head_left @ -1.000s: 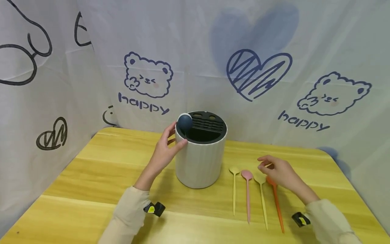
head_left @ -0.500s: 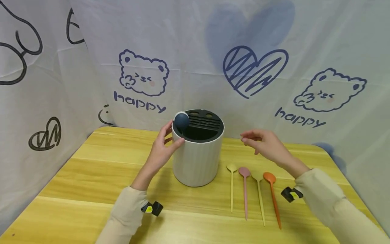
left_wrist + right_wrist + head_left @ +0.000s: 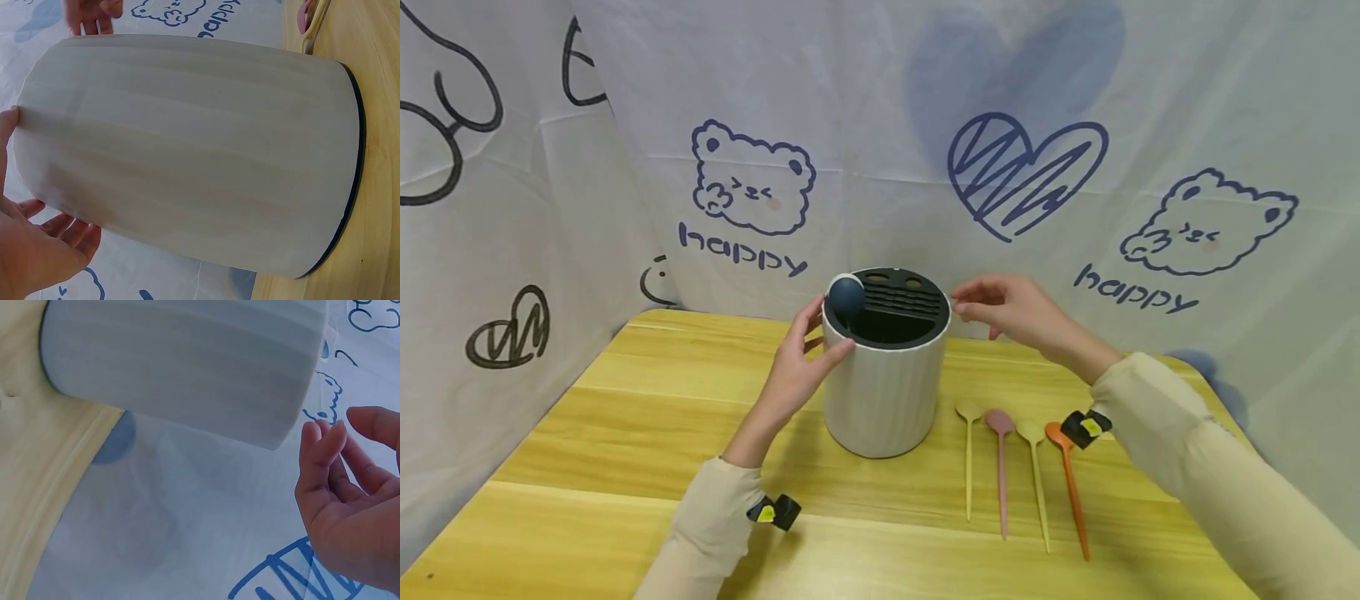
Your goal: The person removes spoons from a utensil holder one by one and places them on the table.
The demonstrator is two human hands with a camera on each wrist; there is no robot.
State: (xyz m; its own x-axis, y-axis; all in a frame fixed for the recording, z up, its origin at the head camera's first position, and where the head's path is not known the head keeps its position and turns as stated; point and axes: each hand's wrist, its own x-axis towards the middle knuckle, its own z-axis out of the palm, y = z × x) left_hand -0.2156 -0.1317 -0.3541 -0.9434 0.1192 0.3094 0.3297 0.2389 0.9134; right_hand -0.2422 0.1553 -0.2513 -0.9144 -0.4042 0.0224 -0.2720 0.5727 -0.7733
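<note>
A white ribbed utensil holder (image 3: pixel 886 400) with a black slotted top stands upright on the table. A dark blue spoon (image 3: pixel 847 297) rises from its left side, bowl uppermost, with most of its handle hidden. My left hand (image 3: pixel 792 371) grips the holder at the upper left, thumb at the front and fingers round the side; the left wrist view shows these fingers (image 3: pixel 75 232) against its wall. At the holder's right rim hovers my right hand (image 3: pixel 1026 312), holding nothing. In the right wrist view its fingers (image 3: pixel 315 462) are loosely bent, the thumb apart from them, beside the holder's upper edge.
Several spoons lie in a row right of the holder: a pale yellow spoon (image 3: pixel 969 467), a pink spoon (image 3: pixel 1002 475), another yellow spoon (image 3: pixel 1038 483) and an orange spoon (image 3: pixel 1072 487). Behind the wooden table (image 3: pixel 587 467) hangs a printed white cloth (image 3: pixel 880 125).
My right hand has moved up and left, from above the orange spoon to the holder's right rim. The left hand keeps its grip on the holder.
</note>
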